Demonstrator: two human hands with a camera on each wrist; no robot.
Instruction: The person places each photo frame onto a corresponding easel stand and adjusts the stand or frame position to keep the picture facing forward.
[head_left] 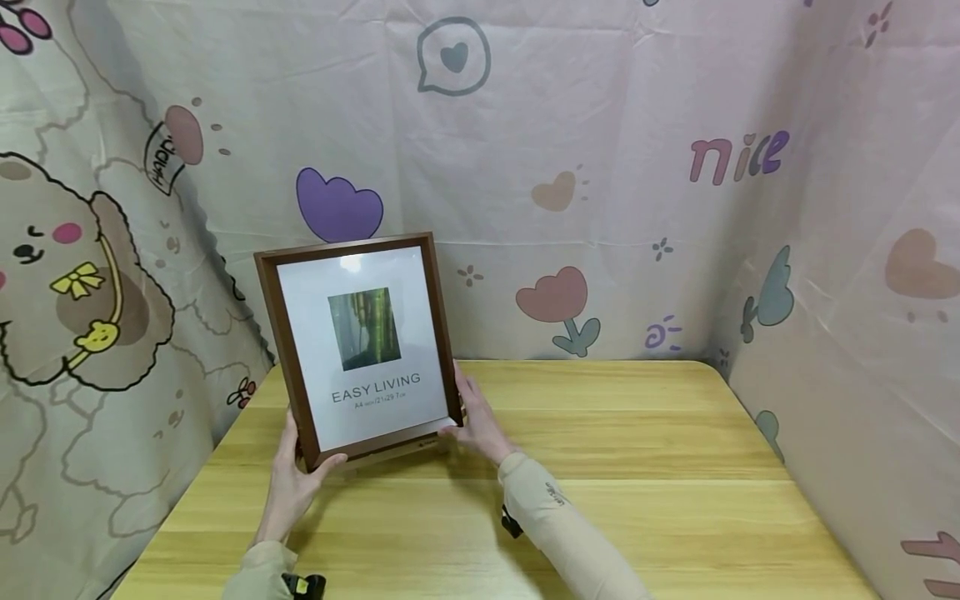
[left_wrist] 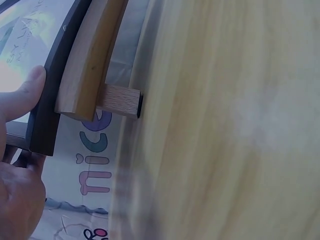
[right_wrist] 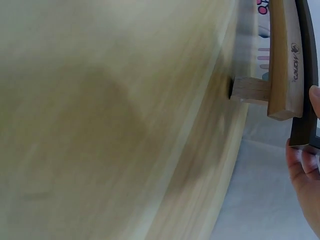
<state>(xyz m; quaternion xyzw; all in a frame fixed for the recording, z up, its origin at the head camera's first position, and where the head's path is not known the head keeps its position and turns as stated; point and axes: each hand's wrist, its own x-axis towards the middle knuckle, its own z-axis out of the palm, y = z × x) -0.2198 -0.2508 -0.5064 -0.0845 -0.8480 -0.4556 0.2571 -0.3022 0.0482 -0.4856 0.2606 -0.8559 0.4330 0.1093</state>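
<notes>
Left hand point(head_left: 291, 479) grasps lower left corner of brown picture frame point(head_left: 363, 346), thumb on front, fingers round outer side. Right hand point(head_left: 482, 425) grasps lower right corner, thumb likewise on front. Frame stands tilted between two hands, front reading EASY LIVING. Light wooden stand point(left_wrist: 80, 75) between hands, just beneath frame's lower edge; cannot tell if touching. Tabletop point(head_left: 645, 500) below both hands. Printed curtain point(head_left: 480, 183) beyond them. Beige sleeves point(head_left: 573, 529) at wrists.
</notes>
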